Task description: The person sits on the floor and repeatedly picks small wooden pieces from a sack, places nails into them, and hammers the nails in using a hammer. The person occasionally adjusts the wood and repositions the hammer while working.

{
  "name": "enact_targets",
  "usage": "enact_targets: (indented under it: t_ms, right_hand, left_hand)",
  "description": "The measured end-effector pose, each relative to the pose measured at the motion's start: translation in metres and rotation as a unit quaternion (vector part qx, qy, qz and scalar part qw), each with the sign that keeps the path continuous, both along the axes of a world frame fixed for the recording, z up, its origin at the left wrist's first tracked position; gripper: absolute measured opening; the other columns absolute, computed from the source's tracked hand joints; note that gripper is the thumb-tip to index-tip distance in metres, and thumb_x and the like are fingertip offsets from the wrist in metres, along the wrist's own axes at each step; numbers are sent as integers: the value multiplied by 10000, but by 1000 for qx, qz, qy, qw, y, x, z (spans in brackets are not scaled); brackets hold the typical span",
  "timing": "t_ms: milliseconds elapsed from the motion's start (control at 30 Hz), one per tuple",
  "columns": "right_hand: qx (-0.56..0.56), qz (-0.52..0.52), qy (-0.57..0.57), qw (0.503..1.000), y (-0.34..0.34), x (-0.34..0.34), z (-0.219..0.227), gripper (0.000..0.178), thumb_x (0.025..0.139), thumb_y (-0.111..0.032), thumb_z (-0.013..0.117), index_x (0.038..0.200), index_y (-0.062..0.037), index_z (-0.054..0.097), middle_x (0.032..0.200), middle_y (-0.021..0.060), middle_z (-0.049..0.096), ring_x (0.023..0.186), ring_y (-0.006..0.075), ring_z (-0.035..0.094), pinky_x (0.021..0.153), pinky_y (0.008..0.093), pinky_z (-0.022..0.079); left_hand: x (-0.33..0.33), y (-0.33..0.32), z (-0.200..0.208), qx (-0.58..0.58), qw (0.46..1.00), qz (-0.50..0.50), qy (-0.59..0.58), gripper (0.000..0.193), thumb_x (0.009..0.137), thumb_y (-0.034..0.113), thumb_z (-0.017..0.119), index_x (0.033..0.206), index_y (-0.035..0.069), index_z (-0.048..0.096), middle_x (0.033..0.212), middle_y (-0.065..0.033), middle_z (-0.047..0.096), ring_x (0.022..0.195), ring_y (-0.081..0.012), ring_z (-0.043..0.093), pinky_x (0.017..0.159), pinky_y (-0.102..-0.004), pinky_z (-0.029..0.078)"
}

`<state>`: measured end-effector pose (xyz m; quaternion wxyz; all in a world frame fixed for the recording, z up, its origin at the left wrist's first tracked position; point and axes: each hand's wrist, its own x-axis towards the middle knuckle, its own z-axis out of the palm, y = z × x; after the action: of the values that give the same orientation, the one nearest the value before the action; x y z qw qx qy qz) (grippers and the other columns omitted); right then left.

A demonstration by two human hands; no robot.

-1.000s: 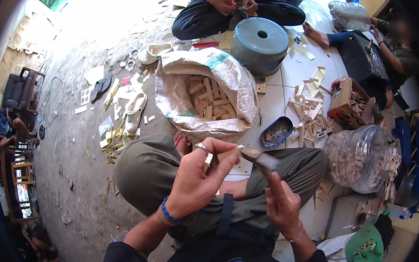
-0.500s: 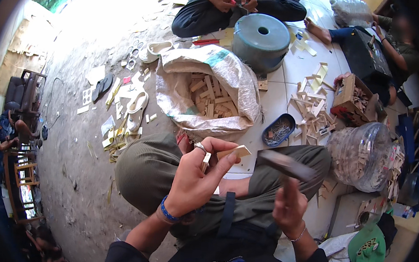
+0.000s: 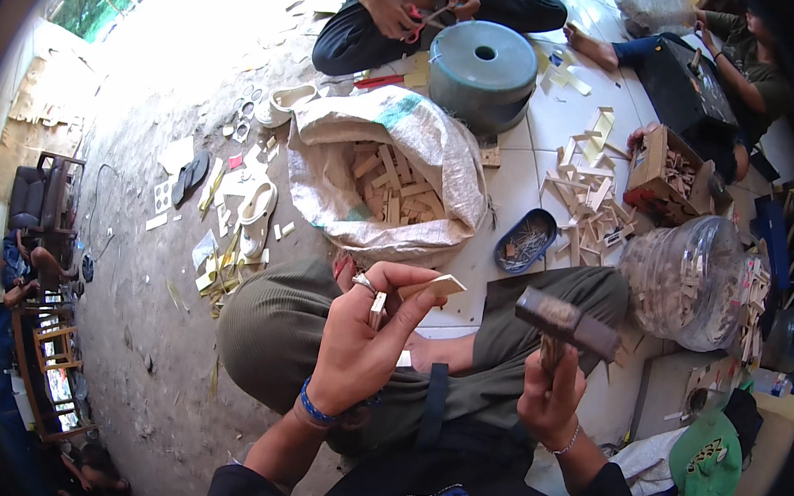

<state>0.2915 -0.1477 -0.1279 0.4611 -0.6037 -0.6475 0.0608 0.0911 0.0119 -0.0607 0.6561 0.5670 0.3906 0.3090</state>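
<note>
My left hand (image 3: 359,343) is closed on a small flat piece of pale wood (image 3: 437,288), pinched between thumb and fingers above my crossed legs. Another narrow wooden piece (image 3: 377,310) shows between the fingers of that same hand. In my right hand (image 3: 550,400) is a hammer (image 3: 566,323), gripped by its handle close under the dark head and held up to the right, apart from the wood. Just beyond the hands stands a blue oval tub of nails (image 3: 525,241). A white woven sack (image 3: 327,187), its top rolled down, holds many small wooden pieces.
Loose wooden strips (image 3: 595,194) lie in a heap on the tiles, near a wooden box (image 3: 661,180) and a clear plastic jar (image 3: 684,280). A grey-green round container (image 3: 483,61) stands before a co-worker holding red-handled scissors (image 3: 421,28). A green cap (image 3: 706,466) lies right.
The hammer has slowed from a blur and now shows sharply, slightly further right. The left hand keeps its wood. The co-worker's scissors have opened.
</note>
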Motion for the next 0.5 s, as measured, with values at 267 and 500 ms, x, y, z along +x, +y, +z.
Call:
enact_targets:
  t_ms: [267,500]
  right_hand:
    - [25,35,2,999,-3,2,0,692,803,-19,746,1471,-104,582,818,79,596,604,232,599,521,346,488]
    - [3,26,35,999,-3,-3,0,314,886,-60,688,1195,-34,640,778,95,593,600,258,612,531,363,494]
  left_hand:
    - [0,-1,-2,20,1000,9,8,199,1023,64,690,1193,-37,674,978,-57,750,874,-57,647,768,-211,511]
    - [-1,-1,-3,84,996,18,37,170,982,30,722,1148,-8,721,914,-18,739,726,-42,532,682,-220,463]
